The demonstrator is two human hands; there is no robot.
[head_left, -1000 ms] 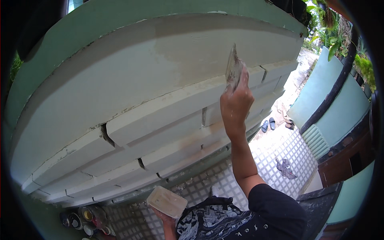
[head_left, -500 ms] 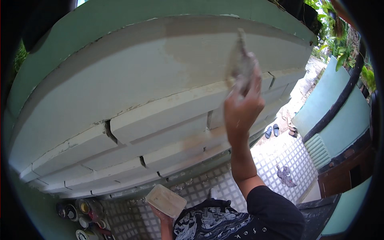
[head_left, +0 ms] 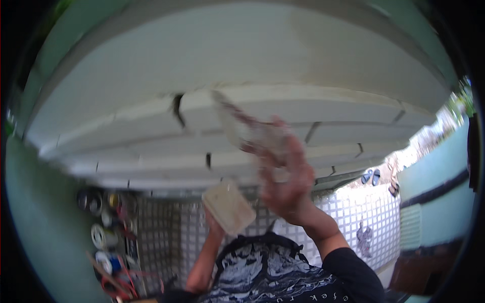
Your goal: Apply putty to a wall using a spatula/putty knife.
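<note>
My right hand (head_left: 290,174), smeared with pale paste and blurred by motion, grips a flat, pale-coated tool (head_left: 235,123) that looks like a putty knife. Its tip points up and left, in front of the white ledges of the wall (head_left: 237,55). Lower down, my left hand (head_left: 213,222) holds a shallow cream plastic tub (head_left: 230,207) from its left side, tilted with the inside facing up. Pale residue coats the tub's inside. Higher on the wall at the right, a beige damp-looking patch (head_left: 323,40) shows.
Stepped white ledges with dark vertical gaps (head_left: 178,108) cross the wall. Paint cans (head_left: 103,236) and other gear line the green side wall at lower left. On the tiled floor (head_left: 161,227) lie a crumpled cloth (head_left: 364,237) and, farther off, sandals (head_left: 371,177).
My right hand has come down and left from the upper wall with the tool, which now points up-left. The view has swung left. My left hand still holds the tub.
</note>
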